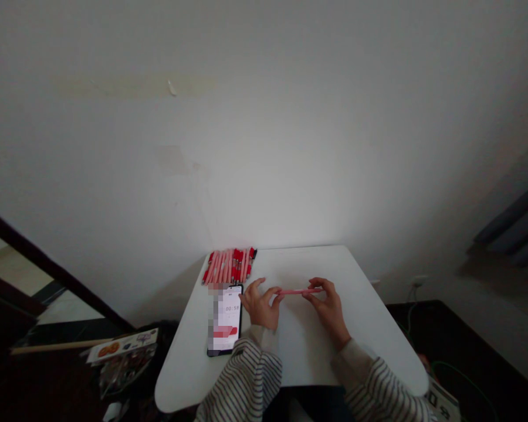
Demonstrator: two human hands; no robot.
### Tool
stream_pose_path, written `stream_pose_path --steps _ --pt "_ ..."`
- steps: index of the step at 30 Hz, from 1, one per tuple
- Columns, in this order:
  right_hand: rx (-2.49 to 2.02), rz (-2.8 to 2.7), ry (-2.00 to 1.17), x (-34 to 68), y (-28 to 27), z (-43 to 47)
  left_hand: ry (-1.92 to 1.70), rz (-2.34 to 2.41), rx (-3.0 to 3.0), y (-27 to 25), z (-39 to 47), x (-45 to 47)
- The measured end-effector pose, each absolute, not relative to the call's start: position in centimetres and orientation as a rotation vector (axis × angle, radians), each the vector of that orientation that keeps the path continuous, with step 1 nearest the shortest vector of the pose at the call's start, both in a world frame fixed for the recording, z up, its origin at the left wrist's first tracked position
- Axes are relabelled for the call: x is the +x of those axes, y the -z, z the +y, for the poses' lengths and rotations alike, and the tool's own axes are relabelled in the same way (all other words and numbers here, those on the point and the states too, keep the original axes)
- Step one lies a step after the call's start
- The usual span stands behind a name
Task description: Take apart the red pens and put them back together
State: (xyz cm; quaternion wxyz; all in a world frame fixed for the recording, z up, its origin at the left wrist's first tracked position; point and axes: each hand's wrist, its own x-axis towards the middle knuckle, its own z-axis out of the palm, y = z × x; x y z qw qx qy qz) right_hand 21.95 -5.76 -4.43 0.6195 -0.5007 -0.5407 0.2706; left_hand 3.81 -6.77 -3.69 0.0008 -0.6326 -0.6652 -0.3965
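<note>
A slim pink pen [295, 291] is held level above the white table [299, 363], between my two hands. My left hand [263, 305] pinches its left end with thumb and finger, the other fingers spread. My right hand [328, 305] grips the right end between thumb and fingertips, covering part of it. Several pink and red pens [229, 266] lie side by side at the table's far left corner. Just left of my left hand, a phone [233, 319] lies face up with a timer on its lit screen.
A pale wall [290, 146] rises behind the table's far edge. On the floor at left stands a dark bin or bag with packaging [127, 363]. A wall socket with a cable [418, 281] is at right, below a dark curtain [514, 225].
</note>
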Motion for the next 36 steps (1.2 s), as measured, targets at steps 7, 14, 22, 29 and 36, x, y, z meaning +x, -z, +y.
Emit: stream_pose_path --steps 7,14,22,29,36 --pt "-0.896 -0.983 -1.072 21.8 4.1 -5.8 1.267 -1.981 -2.028 3.6 -6.8 3.9" --pt "-0.585 -0.578 -1.387 22.1 3.5 -6.0 1.280 -1.831 -2.182 3.8 -6.9 4.3" --pt "-0.251 -0.358 -1.606 23.3 2.7 -6.0 0.824 -2.027 -2.463 4.2 -7.0 4.9" --pt "-0.273 -0.395 -1.609 23.6 2.4 -6.3 0.628 -1.990 -2.578 4.3 -7.2 4.8" --pt "-0.405 -0.504 -1.485 23.7 2.8 -6.1 0.628 -1.970 -2.569 4.5 -7.1 4.7"
